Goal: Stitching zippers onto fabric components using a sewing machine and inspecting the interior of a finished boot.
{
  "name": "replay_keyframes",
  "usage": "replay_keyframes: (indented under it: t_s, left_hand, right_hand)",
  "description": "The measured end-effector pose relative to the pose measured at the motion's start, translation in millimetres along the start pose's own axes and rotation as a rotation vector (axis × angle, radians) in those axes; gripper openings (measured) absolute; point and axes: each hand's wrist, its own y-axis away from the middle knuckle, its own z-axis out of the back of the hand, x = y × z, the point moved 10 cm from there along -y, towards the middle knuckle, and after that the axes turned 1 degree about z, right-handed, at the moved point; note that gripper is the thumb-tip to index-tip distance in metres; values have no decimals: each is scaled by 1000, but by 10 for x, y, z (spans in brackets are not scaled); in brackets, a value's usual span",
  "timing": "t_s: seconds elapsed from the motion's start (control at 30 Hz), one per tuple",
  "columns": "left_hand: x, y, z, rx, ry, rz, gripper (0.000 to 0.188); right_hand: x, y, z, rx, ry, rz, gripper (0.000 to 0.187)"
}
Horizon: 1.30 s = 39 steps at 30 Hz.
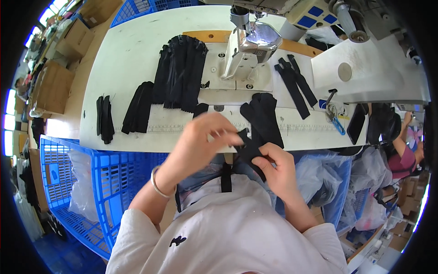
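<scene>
In front of my body, at the table's near edge, a black zipper (251,153) hangs between my two hands. My right hand (279,171) pinches it between thumb and fingers on its right side. At its upper left end my left hand (207,134) has its fingertips closed, somewhat blurred by motion. Just beyond, several folded black zippers (264,118) lie on the table. The end of another black piece (200,109) shows partly behind my left hand.
A sewing machine (248,50) stands at the back of the white table (123,59). A large zipper bundle (180,73), smaller bundles (138,107) and two strips (296,86) surround it. Thread snips (335,118) and a phone (357,123) lie right. Blue crates (93,160) stand left.
</scene>
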Motion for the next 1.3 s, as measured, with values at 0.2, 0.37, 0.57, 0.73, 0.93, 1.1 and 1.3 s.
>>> replay_keyframes:
  t_s: [0.2,0.37,0.57,0.73,0.93,1.1,1.3]
  left_hand:
    - [313,-82,394,-318,-833,-143,17]
    - [426,-109,462,-352,-613,-35,13]
    - [284,-89,326,-301,172,102,5]
    - [573,-270,285,-315,125,179,13]
    - [319,-193,131,-295,-605,-135,20]
    - [322,-173,138,-326,-625,-129,23]
    - [351,-216,149,-300,-604,-96,22]
  right_hand:
    - [-246,69,-217,2,-631,-304,20]
    - [-378,69,-275,-13,-450,-180,12]
    - [-50,-131,-105,-99,-455,18,11]
    - [-42,-207,-150,-84,-444,20,11]
    - [-299,-50,-147,-98,-446,-113,15]
    - [-385,29,-170,-87,-418,-128,15]
    - [-283,-22,-202,-52,-337,-135,14]
